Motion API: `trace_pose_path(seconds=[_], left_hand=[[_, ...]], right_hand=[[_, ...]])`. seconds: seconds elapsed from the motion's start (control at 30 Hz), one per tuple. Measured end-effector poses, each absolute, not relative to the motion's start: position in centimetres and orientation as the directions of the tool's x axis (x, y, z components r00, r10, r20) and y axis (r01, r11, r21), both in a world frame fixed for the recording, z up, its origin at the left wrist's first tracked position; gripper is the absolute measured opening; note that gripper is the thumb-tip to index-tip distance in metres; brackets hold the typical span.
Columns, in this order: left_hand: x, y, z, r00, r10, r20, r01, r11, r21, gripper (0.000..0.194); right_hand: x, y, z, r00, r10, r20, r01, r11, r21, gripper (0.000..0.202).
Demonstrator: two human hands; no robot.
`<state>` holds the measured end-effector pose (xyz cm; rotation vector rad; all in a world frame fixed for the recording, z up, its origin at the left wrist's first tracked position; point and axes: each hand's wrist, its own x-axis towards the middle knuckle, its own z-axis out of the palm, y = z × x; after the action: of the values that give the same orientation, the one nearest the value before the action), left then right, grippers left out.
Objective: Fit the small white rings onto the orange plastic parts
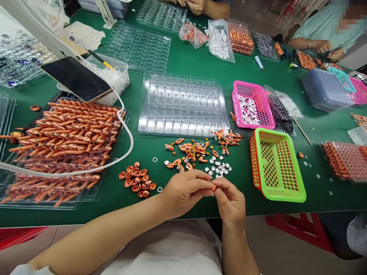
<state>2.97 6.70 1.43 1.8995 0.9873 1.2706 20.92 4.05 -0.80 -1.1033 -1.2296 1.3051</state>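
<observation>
My left hand [185,193] and my right hand [231,200] meet near the table's front edge, fingertips pinched together. Between them is a small orange-copper part [213,187], mostly covered by the fingers. Just beyond the hands lie small white discs [219,167] and a loose heap of curved orange pieces [190,151] with yellowish bits among them. Left of my left hand is a pile of copper-coloured cups [137,179], round and hollow. Two white rings [155,159] lie near that pile.
A clear compartment tray [183,105] lies ahead. To the right stand a green basket [299,195] and a pink basket [269,118] of white pieces. Stacked trays of copper-coloured parts [71,133], a white cable [130,139] and a phone [76,78] occupy the left. Two other people work across the table.
</observation>
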Motion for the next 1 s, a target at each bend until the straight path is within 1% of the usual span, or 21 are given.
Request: trace_pose_path(seconds=[0.17, 0.27, 0.5, 0.6, 0.7, 1.0], left_hand=[[2.8, 6.8, 1.6, 0.293, 0.831, 0.473, 0.202, -0.537, 0.819, 0.017], [2.7, 6.7, 2.0, 0.313, 0.817, 0.484, 0.194, -0.554, 0.81, 0.021], [2.4, 6.1, 3.3, 0.333, 0.776, 0.536, 0.221, -0.616, 0.756, 0.02], [2.5, 5.3, 3.2, 0.301, 0.753, 0.584, 0.208, -0.65, 0.731, 0.019], [2.5, 4.3, 2.9, 0.276, 0.749, 0.603, 0.218, -0.66, 0.719, 0.017], [2.0, 2.1, 2.8, 0.291, 0.761, 0.579, 0.238, -0.644, 0.727, 0.022]], right_hand=[[20.7, 4.2, -0.5, -0.119, 0.993, -0.011, -0.164, -0.031, -0.986, 0.013], [20.8, 4.3, -0.2, -0.143, 0.99, -0.011, -0.189, -0.038, -0.981, 0.013], [21.3, 4.1, 0.3, -0.246, 0.969, 0.038, -0.284, -0.034, -0.958, 0.018], [21.3, 3.6, 0.4, -0.27, 0.962, 0.041, -0.315, -0.048, -0.948, 0.019], [21.3, 3.0, 0.5, -0.292, 0.955, 0.051, -0.322, -0.048, -0.946, 0.02], [21.3, 1.5, 0.7, -0.301, 0.949, 0.094, -0.284, 0.005, -0.959, 0.023]])
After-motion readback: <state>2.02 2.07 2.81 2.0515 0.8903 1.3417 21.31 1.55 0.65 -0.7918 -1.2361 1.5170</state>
